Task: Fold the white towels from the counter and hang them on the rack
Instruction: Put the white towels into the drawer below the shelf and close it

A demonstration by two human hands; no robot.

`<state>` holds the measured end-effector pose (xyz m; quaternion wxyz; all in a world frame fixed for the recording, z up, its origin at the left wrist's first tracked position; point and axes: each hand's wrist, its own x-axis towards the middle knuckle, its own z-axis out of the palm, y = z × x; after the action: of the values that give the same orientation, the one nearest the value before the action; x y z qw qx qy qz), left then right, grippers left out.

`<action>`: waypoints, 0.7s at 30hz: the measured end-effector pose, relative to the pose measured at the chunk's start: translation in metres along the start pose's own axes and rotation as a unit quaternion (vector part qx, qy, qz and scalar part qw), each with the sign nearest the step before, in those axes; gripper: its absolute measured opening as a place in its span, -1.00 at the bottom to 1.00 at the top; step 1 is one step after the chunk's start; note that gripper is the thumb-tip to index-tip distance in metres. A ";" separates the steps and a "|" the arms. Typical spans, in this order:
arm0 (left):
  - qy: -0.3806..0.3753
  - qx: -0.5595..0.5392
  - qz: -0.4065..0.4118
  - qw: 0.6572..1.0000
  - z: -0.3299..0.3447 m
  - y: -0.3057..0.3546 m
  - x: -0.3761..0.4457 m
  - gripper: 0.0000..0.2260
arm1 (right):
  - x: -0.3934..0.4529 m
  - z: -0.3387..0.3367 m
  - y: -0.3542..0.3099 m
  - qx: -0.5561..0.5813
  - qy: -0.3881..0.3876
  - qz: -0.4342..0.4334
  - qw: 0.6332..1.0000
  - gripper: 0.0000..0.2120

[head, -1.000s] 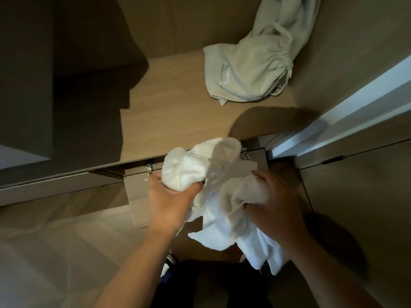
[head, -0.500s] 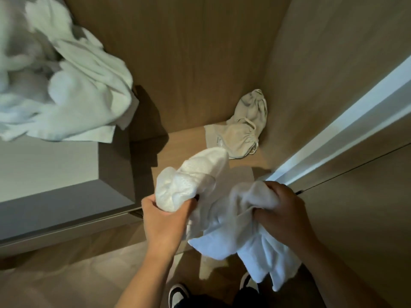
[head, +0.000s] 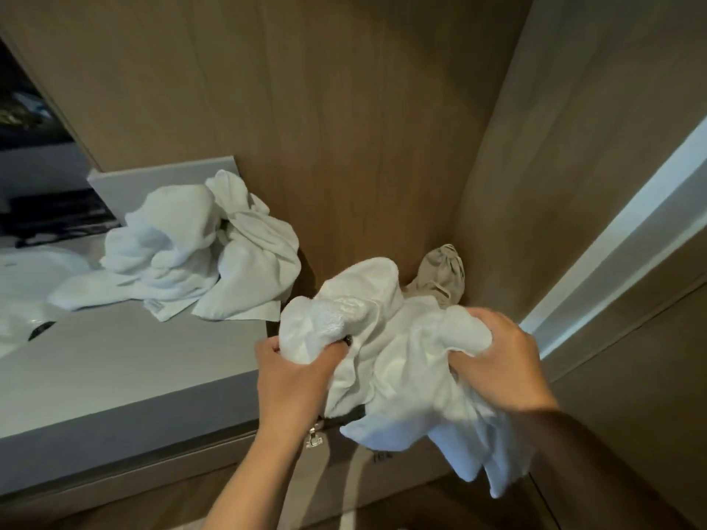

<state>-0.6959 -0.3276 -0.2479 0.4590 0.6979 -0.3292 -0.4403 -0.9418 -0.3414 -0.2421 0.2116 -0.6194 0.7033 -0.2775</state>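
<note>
At lower centre, the left hand [head: 290, 380] and right hand [head: 497, 361] hold a crumpled white terry towel [head: 398, 361], fingers curled into bunched folds. More rumpled white towels [head: 191, 258] lie on the smooth grey table [head: 114, 376] at left.

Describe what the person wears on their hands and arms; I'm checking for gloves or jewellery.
Both the left hand and right hand are bare: no gloves, rings, watch or bracelets visible. Both forearms are uncovered as far as the frame shows; no sleeve cuffs appear.

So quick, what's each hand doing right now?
Left hand: grips a bunched end of the white towel.
Right hand: grips the same towel's other bunch.
</note>
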 end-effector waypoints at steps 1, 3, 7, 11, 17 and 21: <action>0.000 0.001 0.016 1.000 -0.002 0.010 0.003 -0.32 | 0.005 -0.005 -0.008 0.005 0.003 -0.011 1.000 -0.63; 0.008 0.014 0.052 0.999 -0.005 0.026 0.011 -0.26 | 0.018 -0.015 -0.024 0.025 0.012 -0.034 0.999 -0.67; 0.042 0.015 0.103 0.994 -0.012 0.065 0.016 -0.37 | 0.048 -0.037 -0.052 0.031 0.007 -0.083 0.996 -0.64; 0.106 0.059 0.191 0.974 -0.026 0.110 0.020 -0.40 | 0.076 -0.054 -0.081 0.038 0.001 -0.139 0.990 -0.63; 0.176 0.097 0.262 0.944 -0.072 0.165 0.041 -0.37 | 0.115 -0.070 -0.137 0.039 0.013 -0.211 0.977 -0.59; 0.234 0.103 0.287 0.923 -0.116 0.193 0.067 -0.37 | 0.133 -0.069 -0.179 0.045 0.039 -0.233 0.971 -0.58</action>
<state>-0.5739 -0.4147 -0.0673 0.5550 0.7004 -0.4420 -0.0777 -0.8699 -0.4781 -0.0670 0.1411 -0.7447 0.5342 -0.3745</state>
